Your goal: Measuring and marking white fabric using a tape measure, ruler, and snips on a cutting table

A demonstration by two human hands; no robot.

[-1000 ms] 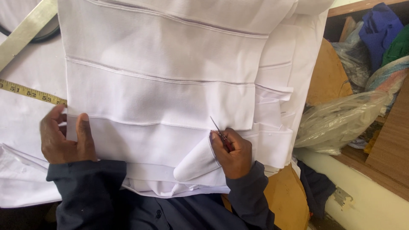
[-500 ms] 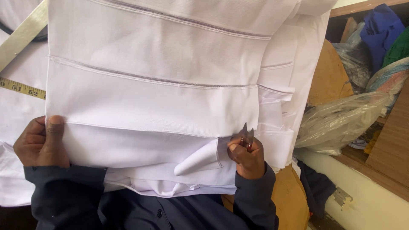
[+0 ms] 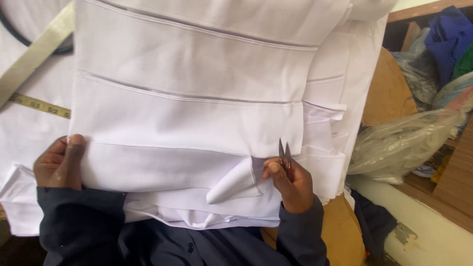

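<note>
Cloth: stack of white folded fabric panels with thin stitched seam lines, spread flat across the middle of the view, nearest edge at the person's chest.
Flap: small turned-up white corner on the stack's near edge, just left of the blades.
Snips: small metal thread clippers with narrow pointed blades, tips up and slightly parted, right at the stack's lower right edge, touching or nearly touching the cloth.
Right hand: closed around the clippers, thumb pressed toward the flap.
Left hand: pinching the stack's lower left corner, thumb on top, fingers curled under.
Tape: yellow measuring tape, left of the stack, partly tucked under it.
Ruler: long grey flat strip, slanting above the tape, upper left of the stack.
Clutter: clear plastic bag and blue cloth, well right of the stack.
Risk: blades so close to the fold could nick the panel instead of a thread if the left grip slackens and the cloth shifts.
</note>
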